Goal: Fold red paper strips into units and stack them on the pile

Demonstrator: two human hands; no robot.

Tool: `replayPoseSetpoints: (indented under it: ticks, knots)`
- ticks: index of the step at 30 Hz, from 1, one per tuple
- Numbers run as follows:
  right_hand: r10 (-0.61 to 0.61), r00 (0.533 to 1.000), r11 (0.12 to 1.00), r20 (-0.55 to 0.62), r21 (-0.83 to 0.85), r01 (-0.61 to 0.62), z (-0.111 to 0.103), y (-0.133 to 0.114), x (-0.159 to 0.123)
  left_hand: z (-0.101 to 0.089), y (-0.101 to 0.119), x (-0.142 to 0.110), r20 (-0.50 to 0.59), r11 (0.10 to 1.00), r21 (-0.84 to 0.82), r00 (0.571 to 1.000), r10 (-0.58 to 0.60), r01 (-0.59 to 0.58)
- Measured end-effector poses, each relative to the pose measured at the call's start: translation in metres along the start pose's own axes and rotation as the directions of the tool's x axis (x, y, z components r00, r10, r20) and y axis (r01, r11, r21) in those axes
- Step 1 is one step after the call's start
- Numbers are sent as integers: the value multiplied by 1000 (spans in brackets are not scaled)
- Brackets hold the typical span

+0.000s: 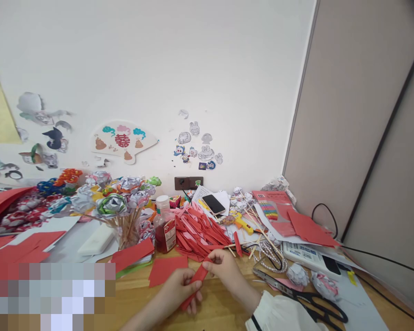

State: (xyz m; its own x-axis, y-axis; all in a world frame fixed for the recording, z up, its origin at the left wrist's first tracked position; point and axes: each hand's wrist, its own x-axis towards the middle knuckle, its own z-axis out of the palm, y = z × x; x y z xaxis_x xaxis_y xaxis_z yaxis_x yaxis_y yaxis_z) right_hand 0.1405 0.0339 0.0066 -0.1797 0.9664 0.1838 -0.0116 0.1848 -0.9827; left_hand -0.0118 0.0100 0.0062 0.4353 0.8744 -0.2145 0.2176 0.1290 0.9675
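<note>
Between my two hands is a narrow folded strip of red paper (pixel 200 273), held slanting above the wooden table. My left hand (pixel 183 286) pinches its lower part, thumb on top. At the upper end, my right hand (pixel 223 268) has thumb and fingers closed on the same strip. Just beyond the left hand lie red paper squares (pixel 168 270). A large heap of folded red paper strips (pixel 200 232) rises behind both hands. Black-handled scissors (pixel 303 296) rest to the right of my right forearm, partly behind the white sleeve.
A jar with a white cap (pixel 164 225) stands beside a cup of wooden sticks (pixel 127 232) and paper flowers (pixel 112 204). Behind the heap are a phone (pixel 214 204) and a yellow glue gun (pixel 243 224). Bead strings (pixel 267 256) and crumpled paper balls (pixel 297 275) lie at right.
</note>
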Motion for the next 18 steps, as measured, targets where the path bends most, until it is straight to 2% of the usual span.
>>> replayPoseSetpoints:
  ticks: [11, 18]
  knots:
    - [-13, 1000, 999, 12, 31, 13, 0, 0, -1, 5, 10, -5, 10, 999, 40, 1000, 14, -14]
    - [-38, 999, 999, 4, 5, 38, -1, 2, -1, 7, 15, -7, -20, 995, 96, 999, 28, -26]
